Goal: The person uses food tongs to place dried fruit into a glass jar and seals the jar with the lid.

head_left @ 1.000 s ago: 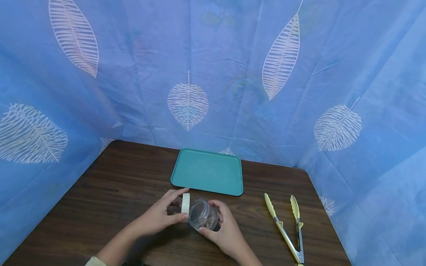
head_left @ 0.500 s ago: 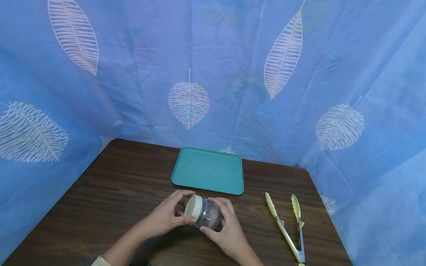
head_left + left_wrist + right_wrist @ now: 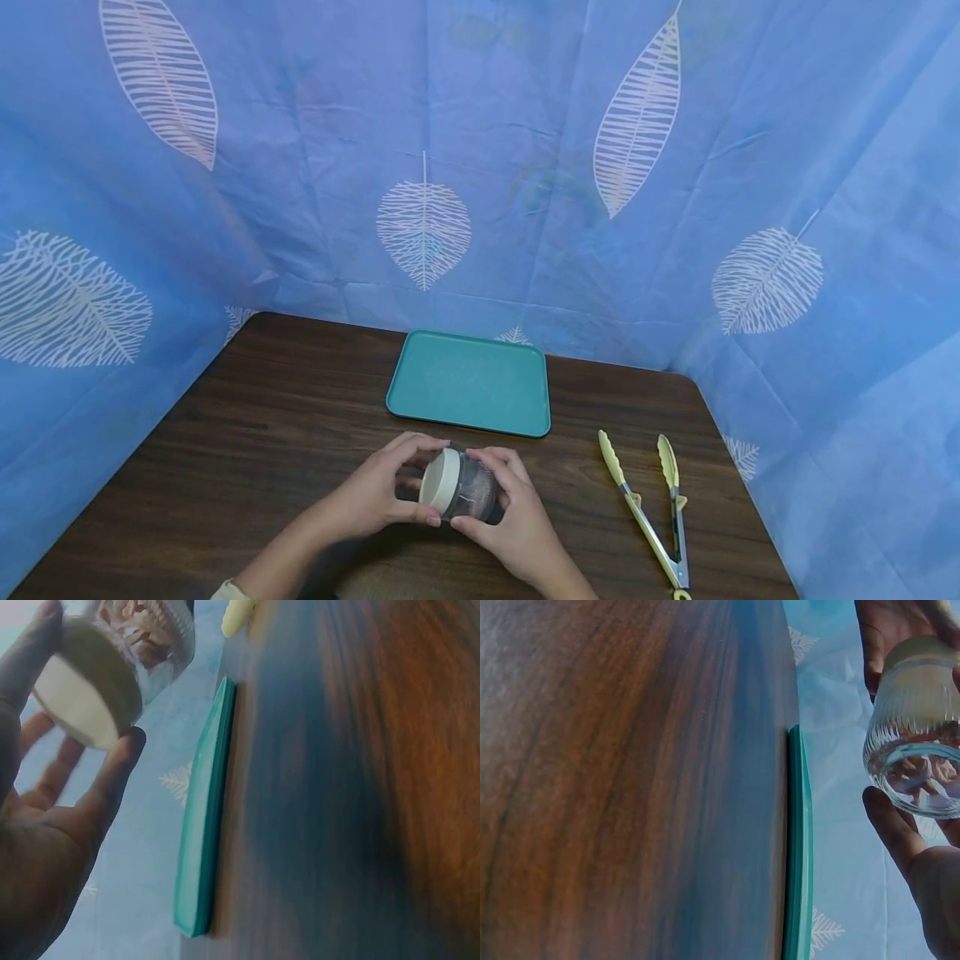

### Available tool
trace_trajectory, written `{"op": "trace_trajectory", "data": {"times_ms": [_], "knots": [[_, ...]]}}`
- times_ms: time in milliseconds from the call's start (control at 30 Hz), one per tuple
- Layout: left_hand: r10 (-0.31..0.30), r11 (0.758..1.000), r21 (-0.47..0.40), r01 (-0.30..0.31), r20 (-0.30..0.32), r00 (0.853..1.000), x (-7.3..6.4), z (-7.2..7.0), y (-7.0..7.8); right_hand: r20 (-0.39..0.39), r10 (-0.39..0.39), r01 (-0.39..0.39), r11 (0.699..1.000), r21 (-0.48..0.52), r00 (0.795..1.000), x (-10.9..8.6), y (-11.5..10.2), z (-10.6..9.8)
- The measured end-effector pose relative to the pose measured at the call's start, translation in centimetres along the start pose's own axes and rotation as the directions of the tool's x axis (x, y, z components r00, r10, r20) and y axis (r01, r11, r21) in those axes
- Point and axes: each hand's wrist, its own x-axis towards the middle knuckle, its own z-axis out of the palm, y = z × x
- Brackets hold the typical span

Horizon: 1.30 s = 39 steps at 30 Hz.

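Observation:
A clear ribbed jar (image 3: 477, 490) is held tilted on its side above the table, its cream lid (image 3: 439, 481) facing left and seated against the mouth. My left hand (image 3: 375, 493) grips the lid by its edge, thumb low and fingers above. Around the jar's body curl the thumb and fingers of my right hand (image 3: 519, 518). Small brownish pieces (image 3: 922, 776) show through the glass near the base in the right wrist view. From the left wrist, the flat top of the lid (image 3: 79, 701) shows between thumb and fingers.
Behind the hands, a teal tray (image 3: 468, 383) lies near the table's back edge. Tongs (image 3: 652, 521) with yellow tips lie spread on the right side of the dark wooden table (image 3: 247, 425). Blue leaf-print cloth (image 3: 510, 167) hangs around the table's back and sides.
The lid was apart from the jar's open mouth a second ago; my left hand has brought it onto the mouth. Jar and lid have since turned slightly, lid top now facing more toward me.

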Motion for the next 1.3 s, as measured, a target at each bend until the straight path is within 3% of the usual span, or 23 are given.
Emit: {"op": "trace_trajectory", "data": {"times_ms": [133,233,333,467,533,600,700,800,900,1000,1100,1200,1300], "knots": [[0.061,0.987,0.147,-0.065,0.031,0.998,-0.1,-0.2,0.1,0.023,0.018,-0.018,1.000,0.013,1.000,0.0,0.3,-0.4],[0.104,0.949,0.294,-0.115,0.053,0.993,-0.3,-0.1,0.4,0.033,0.034,-0.034,0.999,0.007,0.999,0.0,0.5,-0.5],[0.158,0.893,0.414,-0.176,0.077,0.984,-0.4,0.2,0.7,0.049,0.053,-0.055,0.998,0.040,0.997,0.0,0.7,-0.6],[0.220,0.839,0.488,-0.242,0.103,0.970,-0.5,0.5,0.8,0.064,0.076,-0.081,0.993,0.091,0.995,0.0,1.1,-0.7],[0.219,0.829,0.505,-0.242,0.104,0.970,-0.6,0.6,0.8,0.065,0.084,-0.090,0.991,0.094,0.994,0.0,1.2,-0.7],[0.200,0.843,0.488,-0.224,0.102,0.975,-0.7,0.7,0.9,0.063,0.083,-0.088,0.993,0.084,0.995,0.0,1.3,-0.8],[0.144,0.891,0.420,-0.171,0.096,0.985,-0.7,0.9,1.0,0.046,0.082,-0.085,0.994,0.070,0.996,-0.1,1.3,-0.8],[0.083,0.948,0.301,-0.103,0.081,0.993,-0.5,1.1,1.1,0.024,0.073,-0.075,0.995,0.070,0.997,-0.2,1.2,-0.7],[0.009,0.982,0.187,-0.016,0.034,0.999,-0.2,1.3,1.1,0.014,0.066,-0.067,0.994,0.086,0.998,-0.3,0.9,-0.6],[-0.081,0.988,0.133,0.080,-0.002,0.997,0.1,1.6,1.3,0.010,0.063,-0.064,0.992,0.105,0.998,-0.4,0.6,-0.4],[-0.146,0.981,0.129,0.144,0.002,0.989,0.4,1.6,1.7,0.003,0.061,-0.061,0.991,0.116,0.998,-0.4,0.4,-0.4],[-0.149,0.983,0.116,0.145,0.021,0.989,0.5,1.4,1.9,0.014,0.060,-0.062,0.990,0.130,0.998,-0.4,0.5,-0.5],[-0.095,0.990,0.111,0.090,0.038,0.995,0.6,1.2,1.8,0.040,0.065,-0.070,0.986,0.148,0.997,-0.4,0.8,-0.8]]}}
